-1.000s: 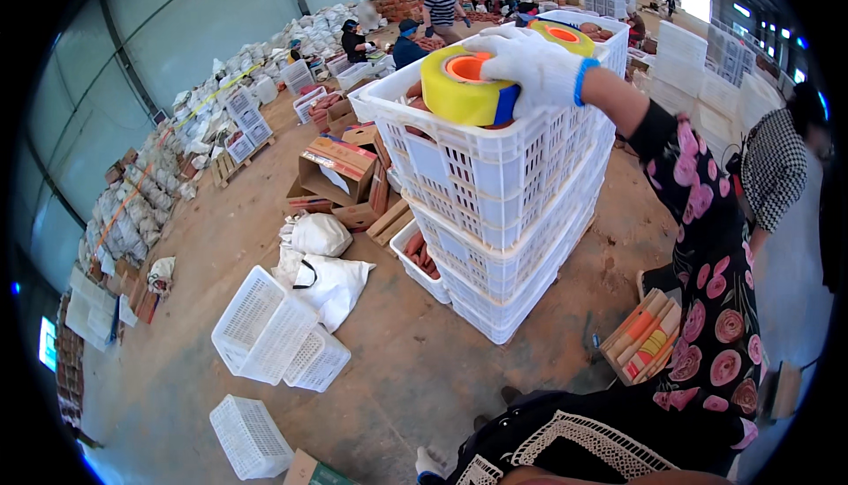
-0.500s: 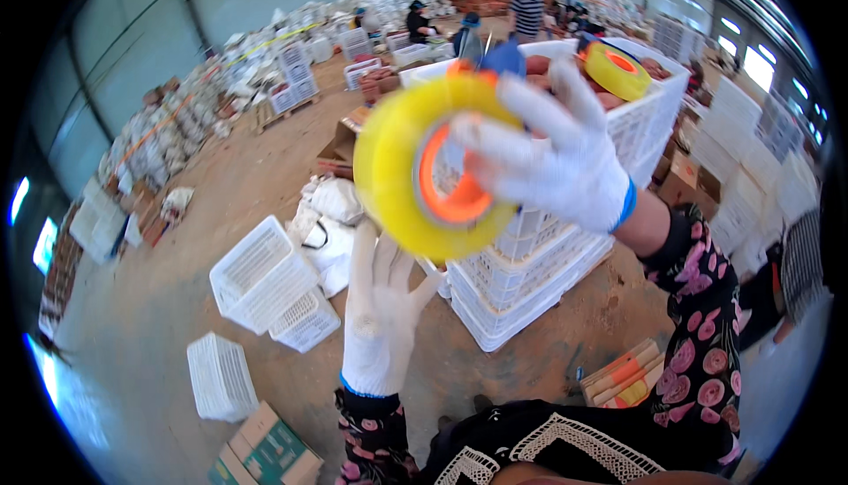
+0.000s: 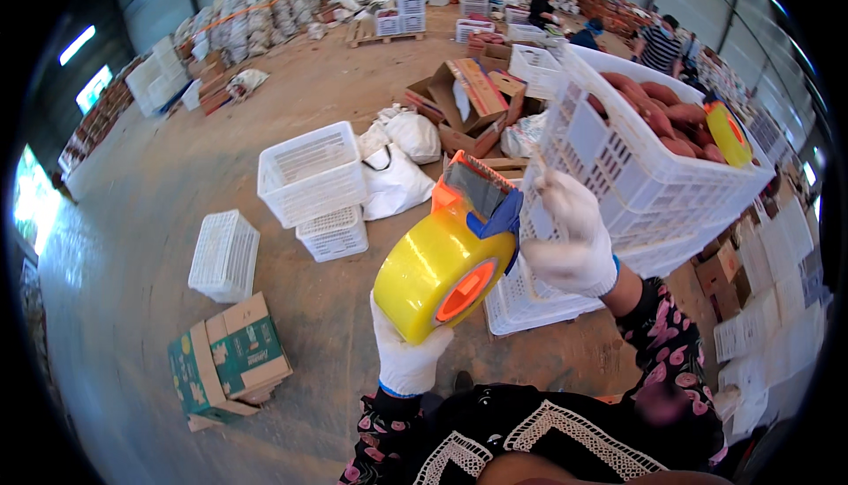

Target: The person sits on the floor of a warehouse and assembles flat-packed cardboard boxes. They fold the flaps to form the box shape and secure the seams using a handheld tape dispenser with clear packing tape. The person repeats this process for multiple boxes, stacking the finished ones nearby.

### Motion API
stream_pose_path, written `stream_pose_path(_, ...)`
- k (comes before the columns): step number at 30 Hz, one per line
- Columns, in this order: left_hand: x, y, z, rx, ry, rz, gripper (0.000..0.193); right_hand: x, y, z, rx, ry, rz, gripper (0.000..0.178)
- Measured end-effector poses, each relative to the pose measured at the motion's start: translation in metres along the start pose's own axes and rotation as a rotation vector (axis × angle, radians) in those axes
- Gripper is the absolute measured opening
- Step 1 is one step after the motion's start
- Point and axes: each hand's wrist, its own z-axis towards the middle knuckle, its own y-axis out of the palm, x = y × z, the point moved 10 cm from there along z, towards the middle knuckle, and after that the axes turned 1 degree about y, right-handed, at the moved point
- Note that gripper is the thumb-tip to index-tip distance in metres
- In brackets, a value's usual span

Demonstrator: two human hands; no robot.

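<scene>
Your big yellow tape roll, mounted on an orange dispenser, sits at the centre of the frame, right between your two gloved hands. Your left hand is under it at lower centre, cupping the roll's lower rim from below, so it is the closer of the two and carries the weight. Your right hand is just right of the roll, fingers curled, near the blue grip of the dispenser; whether it grips the tape end or only touches the dispenser cannot be told. The roll's core axis points toward the lower right, its orange core facing you, and the dispenser blade lies up and to the right, toward the stacked white crates of sweet potatoes at upper right. A second yellow roll rests on that top crate. Compared with half a second ago, the roll has dropped from upper centre to mid-frame, your left hand has come from open beneath it to holding it, and your right hand has slipped off its face to the side.
</scene>
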Motion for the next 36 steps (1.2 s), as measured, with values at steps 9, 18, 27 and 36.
stream_pose_path(9, 0.038, -0.102, -0.016, 0.048, -0.129, -0.056, 0.090, 0.011, 0.199, -0.011, -0.329, 1.001, 1.241, 0.101)
stream_pose_path(18, 0.058, -0.221, -0.021, 0.142, -0.245, -0.149, 0.081, -0.046, 0.326, -0.002, -0.376, 1.234, 1.215, 0.075)
stream_pose_path(27, 0.053, -0.321, 0.069, 0.180, -0.314, -0.122, 0.082, 0.007, 0.463, 0.022, -0.302, 1.446, 1.430, 0.079)
stream_pose_path(36, 0.062, -0.429, 0.218, 0.318, -0.440, 0.082, 0.081, 0.128, 0.632, 0.109, -0.672, 1.427, 1.480, 0.080)
